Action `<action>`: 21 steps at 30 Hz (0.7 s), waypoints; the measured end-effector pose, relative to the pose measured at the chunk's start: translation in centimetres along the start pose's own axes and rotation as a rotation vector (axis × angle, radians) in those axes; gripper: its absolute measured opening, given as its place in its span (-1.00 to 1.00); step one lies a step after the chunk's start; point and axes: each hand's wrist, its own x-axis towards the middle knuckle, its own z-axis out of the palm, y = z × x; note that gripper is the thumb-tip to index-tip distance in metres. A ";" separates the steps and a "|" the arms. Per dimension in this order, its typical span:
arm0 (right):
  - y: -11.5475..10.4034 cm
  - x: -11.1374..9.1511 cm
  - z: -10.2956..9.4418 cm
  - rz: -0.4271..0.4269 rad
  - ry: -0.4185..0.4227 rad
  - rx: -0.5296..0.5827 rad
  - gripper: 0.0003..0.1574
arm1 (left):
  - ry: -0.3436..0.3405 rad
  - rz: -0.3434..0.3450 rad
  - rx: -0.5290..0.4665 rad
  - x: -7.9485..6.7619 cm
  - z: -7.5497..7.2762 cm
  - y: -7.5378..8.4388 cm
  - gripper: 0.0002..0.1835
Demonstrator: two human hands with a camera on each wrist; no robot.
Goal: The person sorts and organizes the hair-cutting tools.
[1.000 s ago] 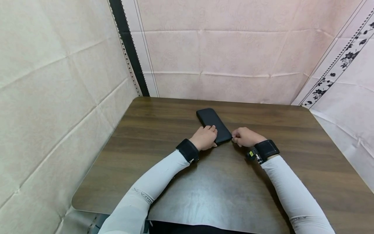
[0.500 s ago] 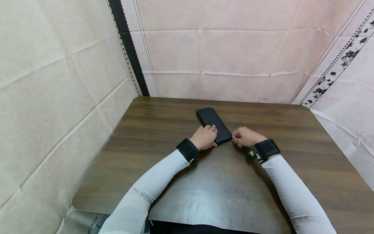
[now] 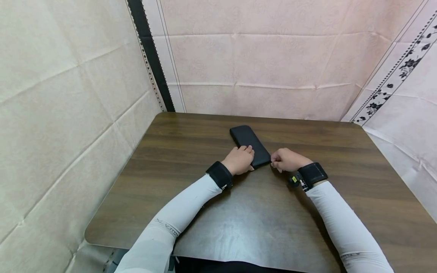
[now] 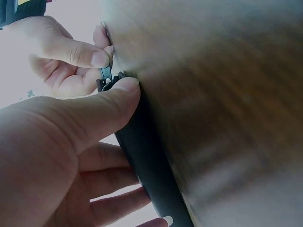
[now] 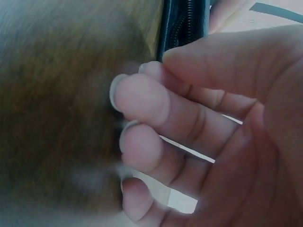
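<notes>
A black zip wallet (image 3: 246,135) lies aslant on the wooden table, toward its far side. My left hand (image 3: 238,161) grips the wallet's near left part, the thumb (image 4: 118,106) along its zipped edge and the fingers spread over the other face. At the wallet's near right corner, my right hand (image 3: 288,159) pinches the metal zipper pull (image 4: 106,73) between thumb and forefinger. In the right wrist view the zipper teeth (image 5: 189,21) run along the edge, parted just by my fingertips, while the pull itself is hidden behind them.
The brown wooden table (image 3: 164,151) has rounded corners and reaches back to a pale cloth wall (image 3: 259,68). Another pale cloth (image 3: 68,113) hangs along the left side. A black band with a small camera (image 3: 295,180) sits on the right wrist.
</notes>
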 end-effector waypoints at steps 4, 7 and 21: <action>0.0 0.0 0.0 -0.001 -0.001 0.005 -0.63 | 0.000 0.000 -0.002 0.0 0.0 0.0 -0.23; 0.0 0.0 0.1 -0.001 -0.006 0.002 -0.63 | 0.001 0.000 -0.004 0.0 0.0 0.0 -0.23; -0.2 0.2 0.2 -0.014 -0.024 0.002 -0.63 | -0.003 -0.005 -0.002 -0.1 0.0 0.0 -0.23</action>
